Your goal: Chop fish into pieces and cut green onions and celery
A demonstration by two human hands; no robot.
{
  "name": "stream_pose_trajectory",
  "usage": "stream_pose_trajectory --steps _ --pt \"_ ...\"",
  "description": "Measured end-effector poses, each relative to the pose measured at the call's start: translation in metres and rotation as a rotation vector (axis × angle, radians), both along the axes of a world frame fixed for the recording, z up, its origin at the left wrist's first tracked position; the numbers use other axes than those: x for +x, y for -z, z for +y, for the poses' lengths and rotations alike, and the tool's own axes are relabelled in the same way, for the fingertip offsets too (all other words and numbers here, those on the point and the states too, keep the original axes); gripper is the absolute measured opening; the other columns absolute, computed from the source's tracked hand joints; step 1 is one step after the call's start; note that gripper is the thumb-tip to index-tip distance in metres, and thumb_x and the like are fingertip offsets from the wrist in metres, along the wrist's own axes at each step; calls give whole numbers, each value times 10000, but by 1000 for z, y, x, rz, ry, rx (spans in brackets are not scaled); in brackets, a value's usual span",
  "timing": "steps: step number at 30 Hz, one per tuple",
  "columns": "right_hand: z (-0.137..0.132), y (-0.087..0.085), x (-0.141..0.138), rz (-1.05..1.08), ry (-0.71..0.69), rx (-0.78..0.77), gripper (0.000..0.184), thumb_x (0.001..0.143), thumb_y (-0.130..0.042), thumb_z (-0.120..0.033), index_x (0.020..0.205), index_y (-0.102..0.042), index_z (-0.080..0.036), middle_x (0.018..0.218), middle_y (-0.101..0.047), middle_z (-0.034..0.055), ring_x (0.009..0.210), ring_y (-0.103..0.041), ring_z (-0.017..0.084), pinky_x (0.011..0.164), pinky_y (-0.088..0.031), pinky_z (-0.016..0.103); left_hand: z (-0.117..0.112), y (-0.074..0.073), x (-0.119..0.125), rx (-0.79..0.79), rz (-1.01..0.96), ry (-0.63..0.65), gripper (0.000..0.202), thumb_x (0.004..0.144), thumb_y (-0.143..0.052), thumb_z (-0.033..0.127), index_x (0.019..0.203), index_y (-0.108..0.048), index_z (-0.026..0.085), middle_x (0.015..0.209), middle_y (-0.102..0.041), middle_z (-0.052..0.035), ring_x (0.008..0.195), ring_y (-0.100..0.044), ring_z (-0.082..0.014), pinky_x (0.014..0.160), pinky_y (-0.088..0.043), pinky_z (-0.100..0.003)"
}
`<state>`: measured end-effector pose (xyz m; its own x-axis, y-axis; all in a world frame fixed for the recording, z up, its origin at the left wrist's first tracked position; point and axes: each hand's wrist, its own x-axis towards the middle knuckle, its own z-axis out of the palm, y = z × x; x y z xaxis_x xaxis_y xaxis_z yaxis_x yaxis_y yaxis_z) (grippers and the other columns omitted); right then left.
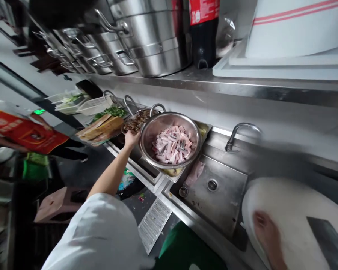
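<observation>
steel kitchen counter (163, 186), left hand (131, 139) at bowl (150, 135)

tilted steel bowl (149, 133) of pink meat strips (173, 144) beside the sink (214, 202).

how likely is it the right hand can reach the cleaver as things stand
Probably yes: the right hand lies on the white cutting board, and the cleaver lies beside it there with nothing between them.

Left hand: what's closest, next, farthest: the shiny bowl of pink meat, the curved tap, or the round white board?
1. Shiny steel bowl of pink meat: touching the left hand.
2. Curved steel tap: right, behind the sink.
3. Round white chopping board: far right, bottom.
</observation>
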<state>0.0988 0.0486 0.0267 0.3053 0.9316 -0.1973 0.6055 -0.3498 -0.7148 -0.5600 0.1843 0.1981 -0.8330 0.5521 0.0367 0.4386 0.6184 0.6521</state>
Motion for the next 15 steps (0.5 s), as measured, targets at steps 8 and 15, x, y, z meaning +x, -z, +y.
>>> stream_pose_trajectory --steps 8,15 --pt "122 -5 -296 945 73 -261 470 597 -921 -506 852 -654 -217 822 -756 53 711 -737 211 640 -624 335 0 51 -17 140 -782 153 276 562 -872 167 694 -629 155 511 -606 30 516 -593 -133 508 -497 -225" --pt "161 -12 -312 823 116 -265 379 567 -920 -328 703 -585 -211 619 -656 -50 580 -597 114 611 -511 248 -7 34 -8 116 -750 84 231 523 -781 144 566 -557 182 383 -485 60 312 -370 -73 294 -222 -178"
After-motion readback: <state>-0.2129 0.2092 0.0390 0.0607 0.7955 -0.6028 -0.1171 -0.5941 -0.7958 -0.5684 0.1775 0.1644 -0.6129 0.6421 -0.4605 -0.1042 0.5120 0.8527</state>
